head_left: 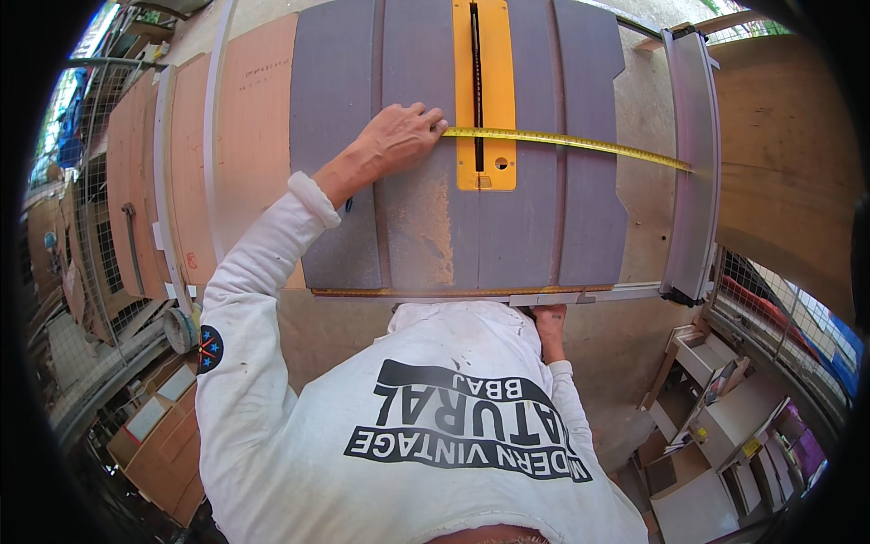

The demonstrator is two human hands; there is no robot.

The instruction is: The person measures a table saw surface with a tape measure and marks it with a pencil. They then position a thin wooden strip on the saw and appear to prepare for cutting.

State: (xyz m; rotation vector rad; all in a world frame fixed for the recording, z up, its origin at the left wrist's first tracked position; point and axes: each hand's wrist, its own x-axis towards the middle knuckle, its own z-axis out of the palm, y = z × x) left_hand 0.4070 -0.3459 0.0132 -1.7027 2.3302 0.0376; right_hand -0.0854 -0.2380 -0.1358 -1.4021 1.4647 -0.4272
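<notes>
In front of me is a table saw with a grey top and a yellow insert plate that has a long dark slot. My left hand reaches over the top, its fingers closed on one end of a yellow tape measure. The blade of the tape crosses the insert plate and runs right to the metal rip fence. Down at the front rail, my right hand is against the edge right of my body; its fingers are hidden under the rail.
Sawdust lies on the near part of the saw top. To the left, wooden boards extend the surface. A large brown panel stands beyond the fence. Wood offcuts are stacked at the lower right, and brown boards at the lower left.
</notes>
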